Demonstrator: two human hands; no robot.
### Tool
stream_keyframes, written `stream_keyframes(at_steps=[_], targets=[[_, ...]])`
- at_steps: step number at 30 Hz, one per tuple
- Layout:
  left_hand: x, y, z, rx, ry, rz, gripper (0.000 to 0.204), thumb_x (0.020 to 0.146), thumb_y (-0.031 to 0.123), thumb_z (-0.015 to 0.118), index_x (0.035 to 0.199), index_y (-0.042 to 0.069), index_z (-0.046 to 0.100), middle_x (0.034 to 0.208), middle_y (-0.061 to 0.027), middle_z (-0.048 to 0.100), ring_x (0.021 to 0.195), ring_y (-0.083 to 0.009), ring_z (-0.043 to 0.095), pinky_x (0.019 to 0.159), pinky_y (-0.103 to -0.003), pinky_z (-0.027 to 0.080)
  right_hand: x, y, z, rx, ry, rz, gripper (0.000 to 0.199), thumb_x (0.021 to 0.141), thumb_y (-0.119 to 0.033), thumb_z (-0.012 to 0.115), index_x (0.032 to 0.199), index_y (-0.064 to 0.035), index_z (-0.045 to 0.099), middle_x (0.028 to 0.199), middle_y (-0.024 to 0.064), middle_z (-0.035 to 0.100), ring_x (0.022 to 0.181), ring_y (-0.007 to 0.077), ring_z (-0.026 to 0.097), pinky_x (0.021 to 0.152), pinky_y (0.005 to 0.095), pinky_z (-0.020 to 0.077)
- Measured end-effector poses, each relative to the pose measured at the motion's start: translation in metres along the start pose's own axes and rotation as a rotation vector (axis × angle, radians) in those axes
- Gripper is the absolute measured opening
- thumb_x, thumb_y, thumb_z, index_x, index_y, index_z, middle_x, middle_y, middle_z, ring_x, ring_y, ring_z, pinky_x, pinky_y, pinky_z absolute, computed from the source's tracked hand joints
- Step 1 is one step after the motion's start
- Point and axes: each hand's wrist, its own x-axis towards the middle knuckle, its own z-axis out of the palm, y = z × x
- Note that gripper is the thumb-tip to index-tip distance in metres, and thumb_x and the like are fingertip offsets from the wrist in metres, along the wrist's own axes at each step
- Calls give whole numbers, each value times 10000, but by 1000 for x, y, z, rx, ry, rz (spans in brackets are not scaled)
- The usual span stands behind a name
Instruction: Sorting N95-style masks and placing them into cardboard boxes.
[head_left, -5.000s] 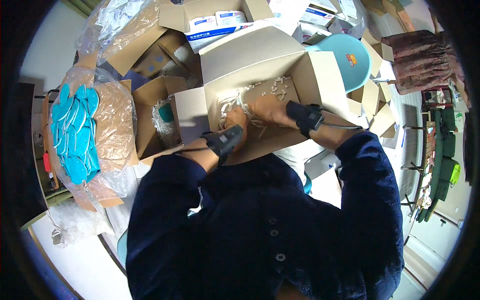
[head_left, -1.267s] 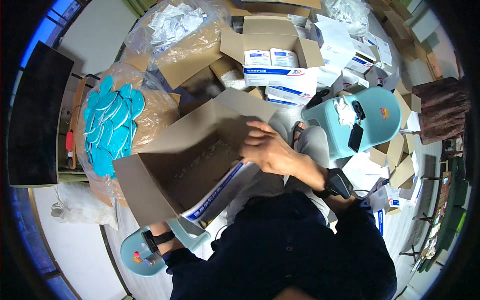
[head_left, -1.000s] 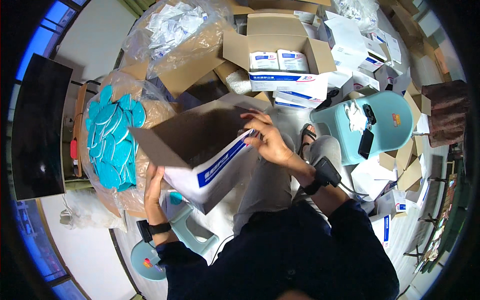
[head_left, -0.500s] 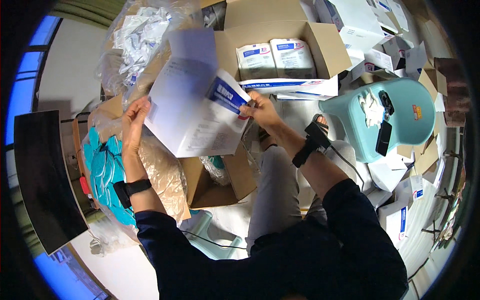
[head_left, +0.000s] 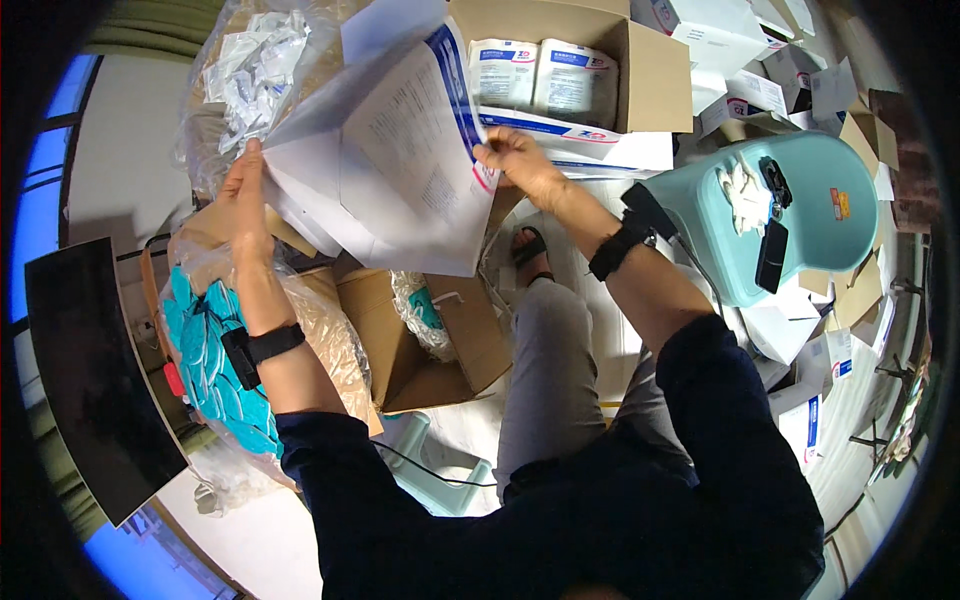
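Between my hands is a white printed carton (head_left: 400,170) with a blue band, partly folded open, with a flap standing up at the far side. The fingers of my left hand (head_left: 245,205) are closed on its left edge. My right hand (head_left: 525,165) pinches its right edge by the blue band. Just beyond my right hand stands an open brown cardboard box (head_left: 655,80), with white and blue packets (head_left: 575,85) inside. Under the carton, another open brown box (head_left: 405,350) contains a clear bag with something teal.
Left of me, a plastic bag holds teal oval pieces (head_left: 215,350); farther off is a bag of white wrappers (head_left: 255,85). A teal stool (head_left: 690,215) at right bears a white glove (head_left: 745,200) and a phone (head_left: 771,255). White cartons (head_left: 800,420) lie about. A dark screen (head_left: 100,380) stands far left.
The carton has tilted and opened out more, showing its side panels. My left hand has moved up and left with it; my right hand has risen slightly.
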Motion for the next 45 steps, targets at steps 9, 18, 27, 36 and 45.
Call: stream_keyframes(at_steps=[9,18,27,36,45], targets=[[-12,15,16,229,131,56,279,896,334,700,888,58,731,876,1,675,830,-64,547,788,-220,417,2,21,1,-129,38,24,286,941,-265,620,1168,-93,601,1023,12,633,959,111,584,792,316,510],[-43,-16,-30,-44,93,-75,325,871,286,664,1070,28,673,1089,-49,647,1018,-155,550,900,-288,402,-30,35,11,-112,-36,-216,263,868,-138,693,1074,0,606,888,54,637,866,126,588,791,288,481],[-228,-105,-121,-910,74,-310,401,919,363,574,1137,30,620,1160,-117,639,1061,-246,596,984,-384,444,-184,14,34,-454,-63,-916,365,650,-27,810,934,-51,581,1134,129,631,1196,319,543,987,424,421],[-270,-87,-119,-1096,-93,-473,626,940,535,493,1258,-1,553,1245,-156,604,1124,-285,586,999,-409,449,-211,13,48,-418,-117,-852,368,701,-23,789,1007,-35,584,1101,124,643,1164,309,559,972,443,431],[-191,-61,-74,-731,-61,-398,580,954,492,513,1277,10,537,1232,-102,609,1128,-220,576,981,-340,441,-114,24,31,-258,4,-333,329,823,-30,726,1134,-30,619,951,21,638,907,116,573,818,270,480]])
